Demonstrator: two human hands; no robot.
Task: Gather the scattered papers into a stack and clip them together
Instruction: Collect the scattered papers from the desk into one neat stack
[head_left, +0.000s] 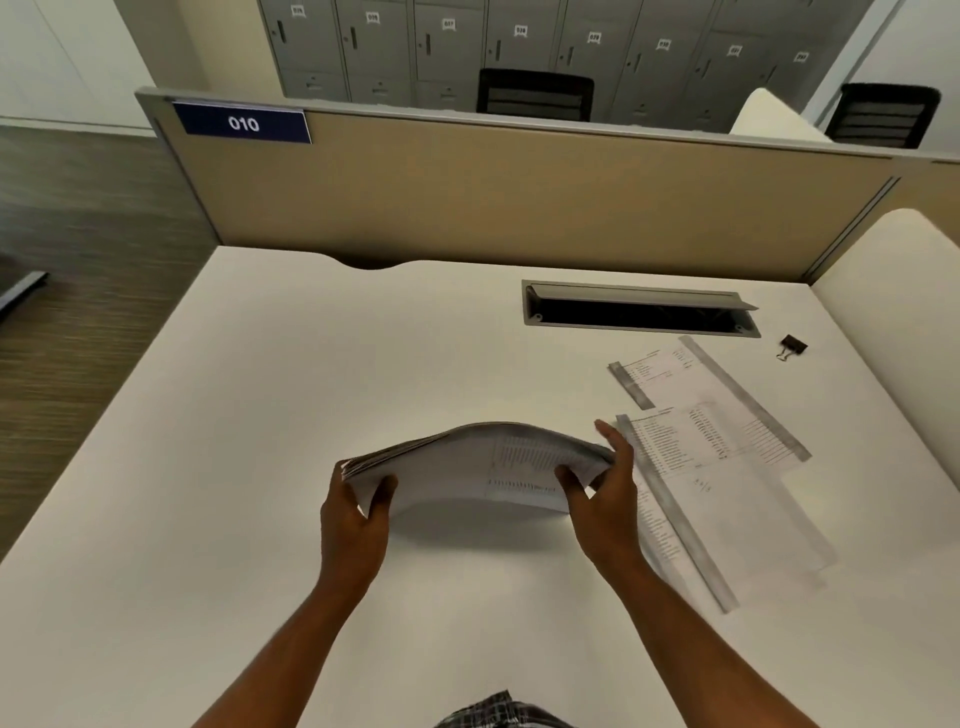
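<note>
A bowed stack of papers (483, 467) is held just above the worktop (208, 519) near its centre. Its 9 o'clock edge is pinched by the left hand (356, 525), thumb on top and fingers hidden beneath. The 3 o'clock edge is gripped by the right hand (605, 493), thumb (571, 480) on the near face and fingers (618, 441) curled round the far side. Loose sheets (717, 467) are left lying flat at 3 o'clock, overlapping one another, and a black binder clip (792, 347) is seen at 2 o'clock, well apart from the stack. The stack is judged light and floppy, its smooth sheets apt to slide and fan; it is best held at both short edges, then clipped at one squared edge.
</note>
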